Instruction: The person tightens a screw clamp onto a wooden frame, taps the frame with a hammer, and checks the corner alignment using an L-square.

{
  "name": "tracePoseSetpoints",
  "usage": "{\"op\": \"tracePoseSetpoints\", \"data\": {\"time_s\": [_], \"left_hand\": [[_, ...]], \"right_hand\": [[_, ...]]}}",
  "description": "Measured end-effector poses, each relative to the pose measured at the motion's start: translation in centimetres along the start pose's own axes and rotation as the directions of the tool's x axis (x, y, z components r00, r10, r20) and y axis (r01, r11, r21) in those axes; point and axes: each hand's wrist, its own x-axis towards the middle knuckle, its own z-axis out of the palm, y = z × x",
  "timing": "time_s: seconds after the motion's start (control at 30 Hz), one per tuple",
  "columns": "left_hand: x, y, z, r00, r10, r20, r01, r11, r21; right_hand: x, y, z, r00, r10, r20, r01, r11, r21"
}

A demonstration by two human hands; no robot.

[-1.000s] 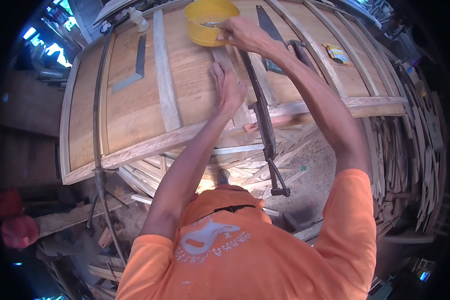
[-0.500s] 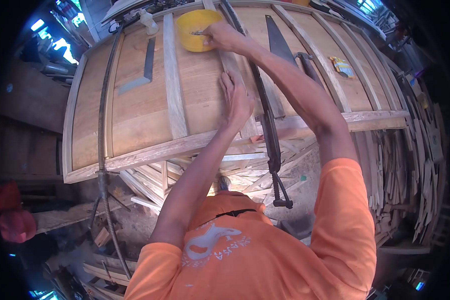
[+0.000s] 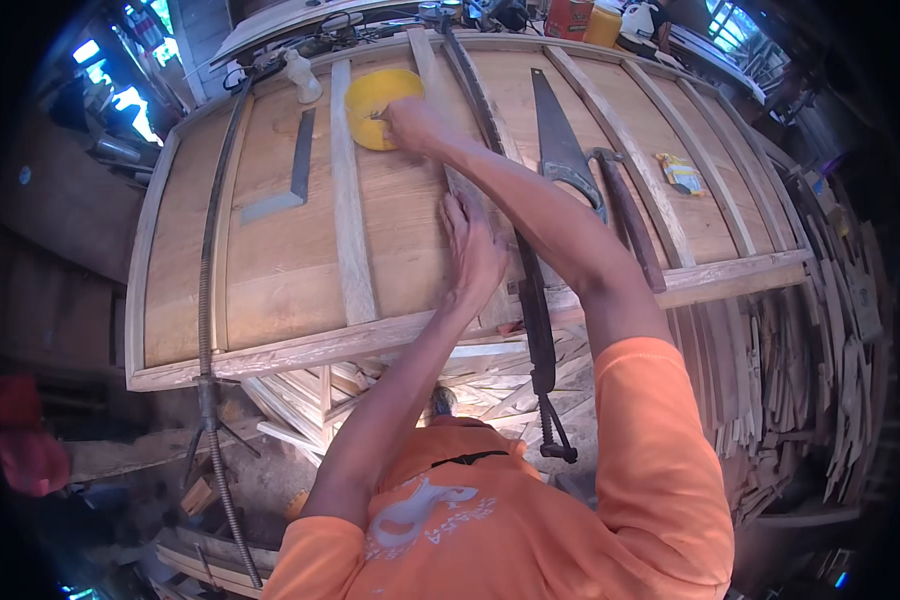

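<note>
My right hand [image 3: 413, 127] reaches over the near right rim of a yellow bowl [image 3: 395, 82], its fingers pinched together inside. Small greyish pieces show by the fingertips, too small to name, and what the pinch holds is hidden. My left hand [image 3: 477, 248] lies with fingers stretched along a wooden slat [image 3: 467, 192] of a framed plywood panel [image 3: 410, 215], holding nothing I can see. Just right of both hands, a dark bar clamp [image 3: 535, 320] crosses the panel, partly behind my right forearm.
Right of the clamp lie a handsaw [image 3: 555, 135], a hammer [image 3: 630, 215] and a yellow-white packet [image 3: 678, 173]. To the left are a try square [image 3: 297, 180], a white bottle [image 3: 302, 76] and another long clamp [image 3: 207, 300]. Wood offcuts [image 3: 760, 370] pile up below the panel's right side.
The view has shifted, so the panel appears lower. My right hand and the bowl have moved slightly left, and my right arm uncovers the saw handle and hammer. My left hand stays on the slat.
</note>
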Motion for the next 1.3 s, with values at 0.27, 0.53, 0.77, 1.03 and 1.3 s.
{"op": "tracePoseSetpoints", "data": {"time_s": [0.27, 0.53, 0.77, 1.03, 1.3], "left_hand": [[0.2, -0.8, 0.6, 1.000, -0.001, 0.006, 0.001, 0.999, 0.036], [-0.1, 0.7, 0.7, 0.999, -0.007, 0.032, 0.009, 0.999, -0.044], [-0.2, 0.3, 0.2, 0.993, 0.055, -0.105, -0.048, 0.997, 0.063], [-0.3, -0.6, 1.7, 0.989, -0.140, -0.056, 0.140, 0.990, 0.001], [-0.8, -1.6, 0.2, 0.973, -0.189, -0.134, 0.190, 0.982, -0.006]], "right_hand": [[1.4, 0.4, -9.4, 0.980, 0.023, -0.199, -0.020, 1.000, 0.017], [-21.0, 13.8, -31.3, 0.872, 0.404, -0.278, -0.479, 0.823, -0.305], [-42.1, 26.9, -31.6, 0.751, 0.610, -0.254, -0.651, 0.618, -0.441], [-47.8, 35.6, -29.6, 0.650, 0.744, -0.155, -0.741, 0.575, -0.346], [-37.8, 26.0, -27.2, 0.833, 0.467, -0.298, -0.554, 0.718, -0.421]]}}
